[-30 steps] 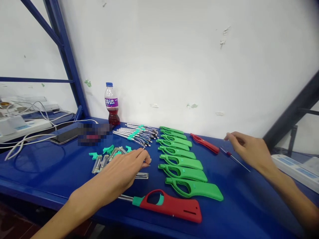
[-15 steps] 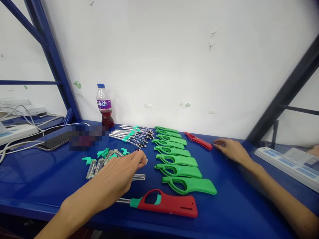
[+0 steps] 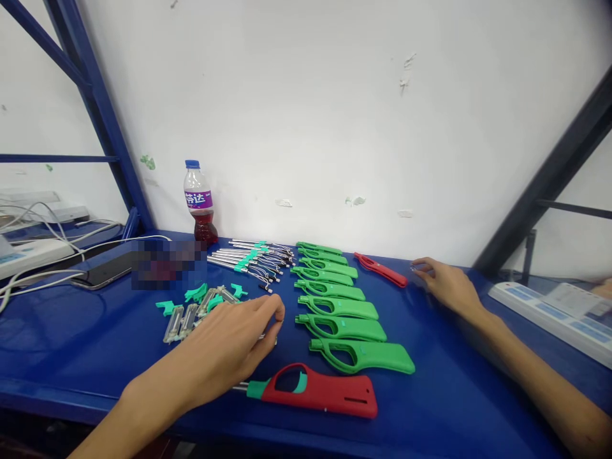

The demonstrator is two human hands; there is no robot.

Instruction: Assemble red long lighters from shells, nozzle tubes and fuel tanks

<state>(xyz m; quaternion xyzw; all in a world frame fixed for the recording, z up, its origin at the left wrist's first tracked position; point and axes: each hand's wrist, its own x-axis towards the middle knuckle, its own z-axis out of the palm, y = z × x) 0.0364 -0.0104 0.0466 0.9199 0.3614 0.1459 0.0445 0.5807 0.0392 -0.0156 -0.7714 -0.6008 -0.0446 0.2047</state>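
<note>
My left hand [image 3: 229,341] has its fingers and thumb curled around a clear plastic fuel tank [image 3: 275,342], mostly hidden, with a bit showing by the thumb. Beyond it lie more clear tanks [image 3: 189,320] and teal triggers [image 3: 196,293]. In front of the hand is an assembled red lighter [image 3: 329,393], its metal tube partly covered. My right hand [image 3: 444,284] rests open at the right, fingers bent and slightly apart, close to the end of a red handle shell [image 3: 382,270]. Green handle shells [image 3: 368,357] form a column between the hands.
Metal tubes with wires [image 3: 243,258] lie in a row at the back. A drink bottle [image 3: 198,204] stands against the wall. To the left are a phone [image 3: 105,271] and white cables [image 3: 43,274]; a power strip [image 3: 549,322] is at the right. Blue frame posts flank the table.
My left hand has come down slightly toward me, over the clear tank that lay in plain view. My right hand has drawn a little away from the red shell's end.
</note>
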